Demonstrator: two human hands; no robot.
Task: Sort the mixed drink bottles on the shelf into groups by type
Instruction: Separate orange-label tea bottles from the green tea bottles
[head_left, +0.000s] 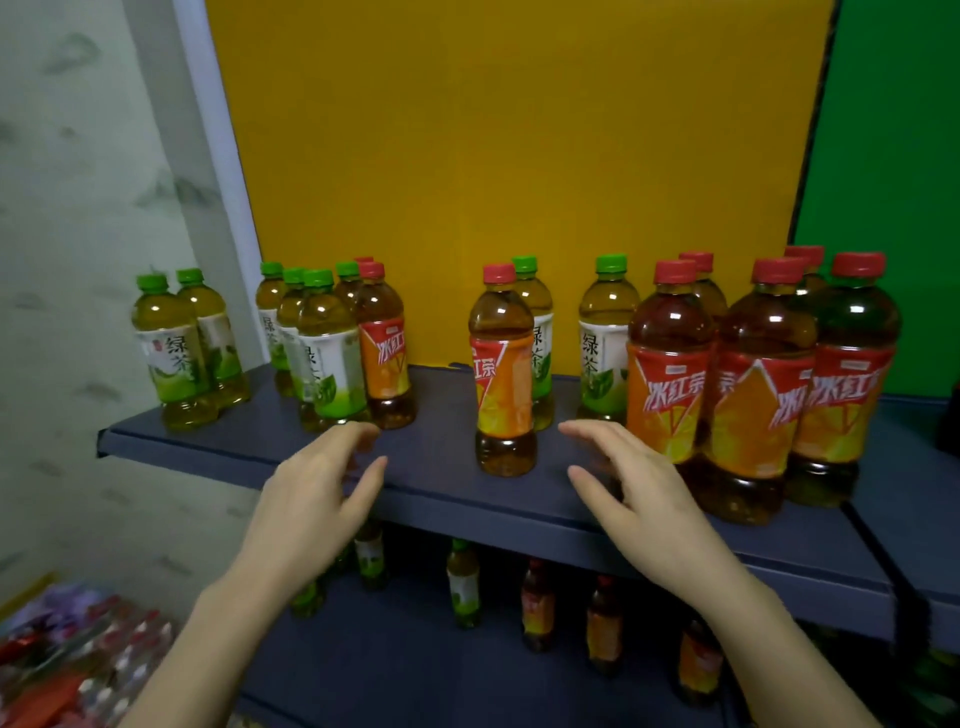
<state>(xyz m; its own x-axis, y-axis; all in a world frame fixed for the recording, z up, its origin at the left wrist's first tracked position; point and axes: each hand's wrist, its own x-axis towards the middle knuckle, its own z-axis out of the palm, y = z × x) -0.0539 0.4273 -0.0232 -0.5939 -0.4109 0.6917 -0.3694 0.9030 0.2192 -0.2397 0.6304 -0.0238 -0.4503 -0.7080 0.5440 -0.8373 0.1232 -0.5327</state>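
Green-capped green tea bottles (327, 348) cluster at the left of the dark blue shelf (441, 483), with a red-capped iced tea bottle (385, 348) among them. One red-capped iced tea bottle (503, 374) stands alone in the middle, a green tea bottle (537, 332) right behind it. Another green tea bottle (605, 338) stands beside several red-capped iced tea bottles (758, 395) at the right. My left hand (322, 488) hovers over the shelf's front, fingers relaxed, holding nothing. My right hand (628, 483) hovers likewise, just right of the middle bottle.
A yellow panel (519, 156) backs the shelf, a green panel (883, 130) to its right. A lower shelf (415, 665) holds more bottles of both kinds. Wrapped packs (67, 660) lie at bottom left. A patterned wall (78, 208) stands at left.
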